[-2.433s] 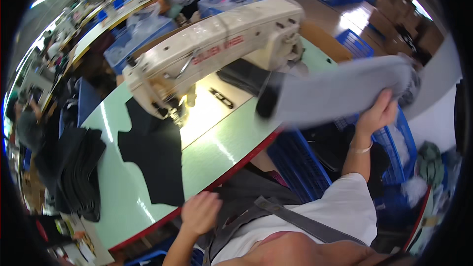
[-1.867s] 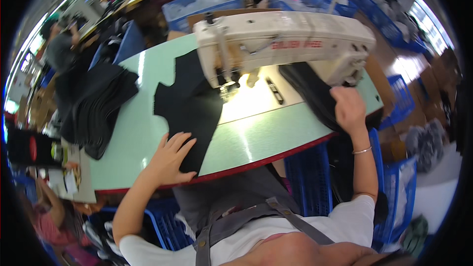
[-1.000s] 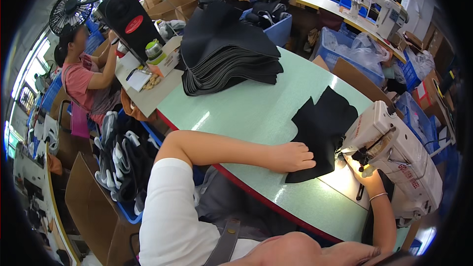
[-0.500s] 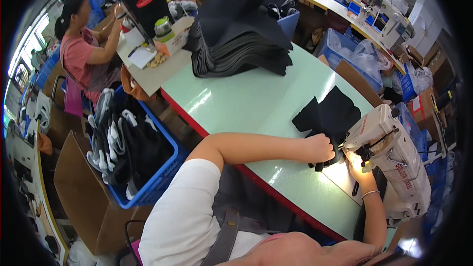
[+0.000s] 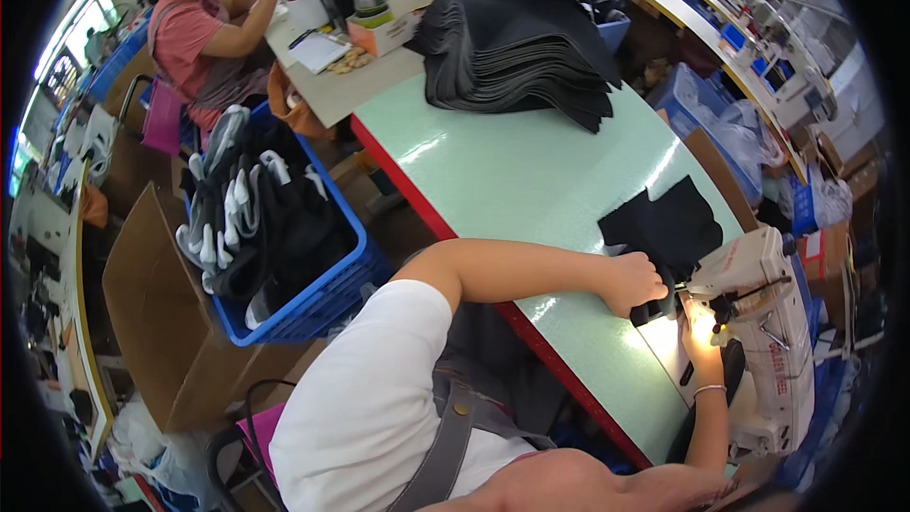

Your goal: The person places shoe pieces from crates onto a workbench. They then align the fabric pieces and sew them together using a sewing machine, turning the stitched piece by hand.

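At the near right edge of the green table (image 5: 531,171), the right hand (image 5: 700,346) is resting under the sewing machine (image 5: 763,322) head (grip unclear, lamp glare). Left hand (image 5: 633,283) is clenching the black fabric piece (image 5: 668,228), which is spreading farther away toward the stacked black pieces (image 5: 517,47).

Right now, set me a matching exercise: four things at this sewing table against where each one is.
Things:
1. black fabric piece
2. stack of dark fabric
3. blue crate
4. sewing machine

Places:
A. on the floor beside the table
B. at the table's right end
C. at the table's far end
D. under the left hand

Pairs: 1-D, 2-C, 3-A, 4-B
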### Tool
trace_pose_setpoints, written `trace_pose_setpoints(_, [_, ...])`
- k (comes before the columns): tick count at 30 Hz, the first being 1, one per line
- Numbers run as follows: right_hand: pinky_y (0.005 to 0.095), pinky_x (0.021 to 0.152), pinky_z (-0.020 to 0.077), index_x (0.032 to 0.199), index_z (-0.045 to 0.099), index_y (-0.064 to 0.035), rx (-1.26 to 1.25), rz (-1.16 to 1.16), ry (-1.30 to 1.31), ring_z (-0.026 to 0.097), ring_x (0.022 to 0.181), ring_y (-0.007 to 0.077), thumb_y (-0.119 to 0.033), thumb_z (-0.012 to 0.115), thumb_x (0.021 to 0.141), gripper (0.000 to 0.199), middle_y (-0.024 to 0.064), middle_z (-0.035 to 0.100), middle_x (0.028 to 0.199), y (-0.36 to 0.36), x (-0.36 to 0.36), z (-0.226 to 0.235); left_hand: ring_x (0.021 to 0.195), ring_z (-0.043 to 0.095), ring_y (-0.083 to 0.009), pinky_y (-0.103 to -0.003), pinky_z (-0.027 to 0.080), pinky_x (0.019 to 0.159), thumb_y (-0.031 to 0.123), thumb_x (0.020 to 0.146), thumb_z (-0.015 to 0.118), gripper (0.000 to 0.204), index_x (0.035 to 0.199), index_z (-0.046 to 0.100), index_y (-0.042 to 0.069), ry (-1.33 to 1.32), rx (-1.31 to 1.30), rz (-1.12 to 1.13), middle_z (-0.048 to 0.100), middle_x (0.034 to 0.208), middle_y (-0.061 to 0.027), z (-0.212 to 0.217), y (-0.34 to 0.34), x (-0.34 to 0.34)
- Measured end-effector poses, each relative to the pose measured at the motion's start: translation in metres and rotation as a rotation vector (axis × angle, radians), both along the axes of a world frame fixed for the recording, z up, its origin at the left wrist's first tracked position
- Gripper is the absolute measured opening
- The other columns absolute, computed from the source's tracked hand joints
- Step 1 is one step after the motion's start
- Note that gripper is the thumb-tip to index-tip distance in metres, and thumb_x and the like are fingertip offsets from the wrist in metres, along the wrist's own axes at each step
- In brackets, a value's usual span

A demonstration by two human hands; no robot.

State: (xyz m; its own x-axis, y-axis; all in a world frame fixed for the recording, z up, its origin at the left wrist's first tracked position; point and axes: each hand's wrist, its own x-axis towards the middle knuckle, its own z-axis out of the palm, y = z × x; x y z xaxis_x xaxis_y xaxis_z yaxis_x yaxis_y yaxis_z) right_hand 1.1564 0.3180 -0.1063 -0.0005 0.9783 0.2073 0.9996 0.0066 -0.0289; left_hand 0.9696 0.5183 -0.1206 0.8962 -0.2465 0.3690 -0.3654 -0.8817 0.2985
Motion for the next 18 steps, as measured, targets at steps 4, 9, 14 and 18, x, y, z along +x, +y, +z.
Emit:
trace_pose_setpoints(4, [0.0385, 0.069, 0.0500, 0.120, 0.054, -0.0011, 0.058, 0.102, 0.006, 0.062, 0.077, 0.0347, 0.006, 0.051, 0.084, 0.037, 0.0209, 0.062, 0.089, 0.002, -0.004, 0.003, 0.080, 0.062, -0.0297, -0.041, 0.045, 0.071, 0.021, 0.065, 0.071, 0.038, 0.094, 0.053, 0.006, -0.108, -0.003, -0.005, 0.061, 0.083, -0.0092, -0.001, 0.000, 0.001])
trace_pose_setpoints(9, [0.0393, 0.067, 0.0499, 0.127, 0.051, -0.0032, -0.052, -0.055, 0.094, 0.060, 0.076, 0.0357, 0.004, 0.050, 0.084, 0.043, 0.0204, 0.061, 0.088, 0.002, 0.005, -0.008, 0.069, 0.056, -0.0183, -0.032, 0.039, 0.059, 0.017, 0.071, 0.063, 0.021, 0.087, 0.052, 0.010, -0.300, 0.200, 0.227, 0.054, 0.072, -0.0007, -0.001, -0.006, -0.001])
trace_pose_setpoints(14, [0.0408, 0.078, 0.0520, 0.132, 0.048, -0.0074, -0.202, -0.208, 0.107, 0.063, 0.089, 0.0352, -0.005, 0.048, 0.088, 0.044, 0.0202, 0.064, 0.103, -0.020, 0.019, -0.029, 0.070, 0.050, -0.0171, -0.031, 0.037, 0.061, 0.017, 0.068, 0.062, 0.014, 0.076, 0.054, 0.011, -0.406, 0.175, 0.137, 0.051, 0.076, 0.0003, 0.011, -0.004, -0.007])
trace_pose_setpoints(18, [0.0372, 0.081, 0.0528, 0.134, 0.047, -0.0090, -0.142, -0.158, -0.101, 0.067, 0.080, 0.0281, -0.006, 0.056, 0.084, 0.051, 0.0142, 0.067, 0.096, -0.027, 0.028, -0.046, 0.076, 0.046, -0.0164, -0.031, 0.035, 0.062, 0.019, 0.067, 0.061, 0.016, 0.080, 0.057, 0.011, -0.457, 0.292, 0.136, 0.046, 0.079, 0.0011, 0.020, 0.003, -0.008])
